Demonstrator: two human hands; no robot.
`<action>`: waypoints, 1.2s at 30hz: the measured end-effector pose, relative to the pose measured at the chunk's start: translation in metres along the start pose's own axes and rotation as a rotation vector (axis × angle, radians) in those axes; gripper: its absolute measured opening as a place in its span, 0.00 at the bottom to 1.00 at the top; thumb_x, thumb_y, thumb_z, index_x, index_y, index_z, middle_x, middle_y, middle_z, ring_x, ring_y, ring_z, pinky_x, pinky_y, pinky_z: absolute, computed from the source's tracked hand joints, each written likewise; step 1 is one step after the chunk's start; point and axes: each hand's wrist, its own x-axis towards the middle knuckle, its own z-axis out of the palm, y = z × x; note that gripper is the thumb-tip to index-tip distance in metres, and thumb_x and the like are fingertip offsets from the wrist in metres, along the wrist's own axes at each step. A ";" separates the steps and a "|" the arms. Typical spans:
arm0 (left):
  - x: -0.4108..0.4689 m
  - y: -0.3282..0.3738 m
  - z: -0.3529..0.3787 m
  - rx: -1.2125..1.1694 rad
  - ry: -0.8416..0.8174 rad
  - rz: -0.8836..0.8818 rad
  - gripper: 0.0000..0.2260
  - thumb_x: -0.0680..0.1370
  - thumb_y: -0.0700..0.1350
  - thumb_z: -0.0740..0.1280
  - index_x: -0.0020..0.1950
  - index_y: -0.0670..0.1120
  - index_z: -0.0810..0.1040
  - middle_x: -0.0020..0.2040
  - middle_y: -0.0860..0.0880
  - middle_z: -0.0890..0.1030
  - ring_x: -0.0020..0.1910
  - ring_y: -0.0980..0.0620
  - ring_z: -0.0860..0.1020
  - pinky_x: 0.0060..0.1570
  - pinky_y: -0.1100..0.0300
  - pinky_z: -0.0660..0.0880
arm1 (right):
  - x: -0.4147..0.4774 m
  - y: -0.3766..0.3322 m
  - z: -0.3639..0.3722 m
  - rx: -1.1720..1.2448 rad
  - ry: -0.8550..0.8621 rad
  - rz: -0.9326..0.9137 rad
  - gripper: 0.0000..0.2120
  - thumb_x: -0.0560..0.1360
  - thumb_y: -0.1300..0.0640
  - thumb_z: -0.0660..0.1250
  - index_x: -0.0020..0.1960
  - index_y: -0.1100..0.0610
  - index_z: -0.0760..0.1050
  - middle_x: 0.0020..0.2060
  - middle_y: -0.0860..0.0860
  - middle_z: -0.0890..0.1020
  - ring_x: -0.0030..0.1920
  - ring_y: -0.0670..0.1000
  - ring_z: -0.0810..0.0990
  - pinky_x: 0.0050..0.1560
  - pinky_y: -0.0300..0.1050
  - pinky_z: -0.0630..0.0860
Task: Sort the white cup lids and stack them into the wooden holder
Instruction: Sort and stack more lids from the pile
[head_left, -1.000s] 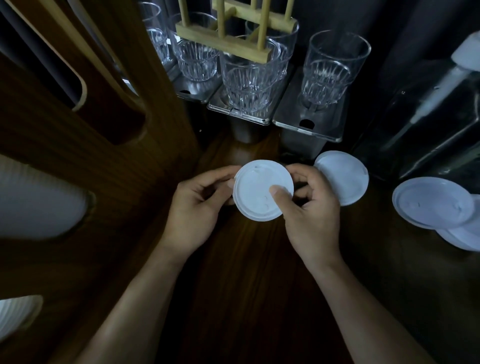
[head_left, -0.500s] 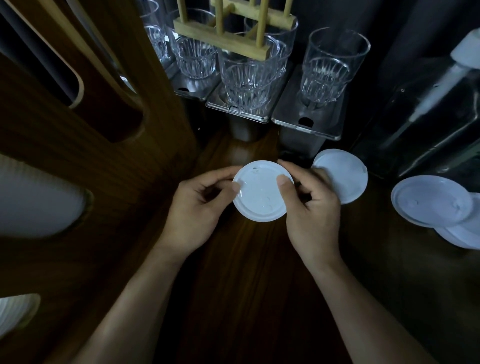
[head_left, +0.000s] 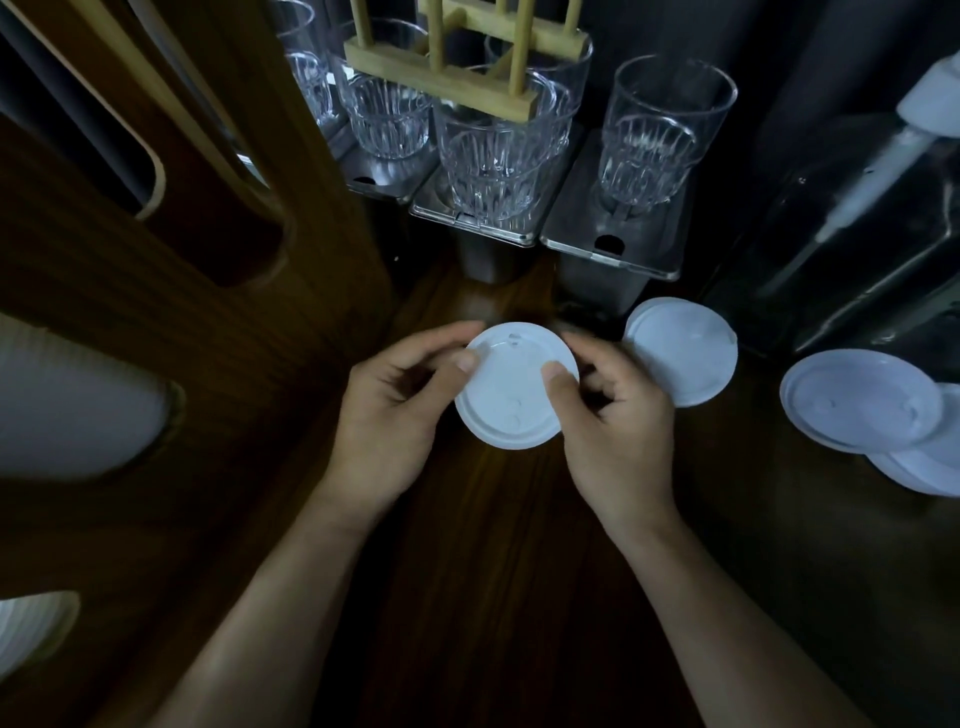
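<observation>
1. The lid (head_left: 511, 400), a thin white moulded plastic disc with a raised rim, is held above the near table. The left hand (head_left: 395, 410) and right hand (head_left: 618, 431) pinch its edges with thumbs and curled fingers.
2. The right thumb has slid from the centre to the right edge, and the sip hole now faces far. This looks like orienting, with stacking still to come.
3. The wooden holder (head_left: 441, 78), made of pale dowels, stands far among ribbed glasses (head_left: 660, 130). The loose lids (head_left: 680, 353) lie to the right.
</observation>
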 end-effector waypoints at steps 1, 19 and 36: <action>0.000 0.000 0.001 -0.014 0.001 -0.011 0.12 0.78 0.45 0.69 0.61 0.48 0.83 0.54 0.57 0.88 0.57 0.57 0.85 0.53 0.66 0.79 | 0.000 0.000 0.000 0.009 0.006 0.006 0.13 0.80 0.55 0.69 0.64 0.48 0.82 0.52 0.46 0.86 0.50 0.48 0.85 0.47 0.45 0.82; -0.012 0.000 0.027 -0.120 -0.137 -0.074 0.16 0.78 0.42 0.68 0.66 0.44 0.81 0.58 0.49 0.87 0.59 0.51 0.85 0.53 0.61 0.82 | -0.016 -0.013 -0.037 -0.087 0.187 -0.068 0.11 0.81 0.58 0.71 0.62 0.53 0.84 0.53 0.43 0.86 0.54 0.42 0.84 0.53 0.38 0.81; -0.005 -0.007 0.057 -0.068 -0.312 -0.075 0.14 0.81 0.35 0.67 0.64 0.46 0.82 0.56 0.53 0.88 0.55 0.54 0.86 0.50 0.62 0.82 | -0.020 0.009 -0.067 -0.105 0.335 0.011 0.03 0.75 0.60 0.77 0.48 0.56 0.85 0.41 0.48 0.84 0.42 0.48 0.82 0.44 0.35 0.76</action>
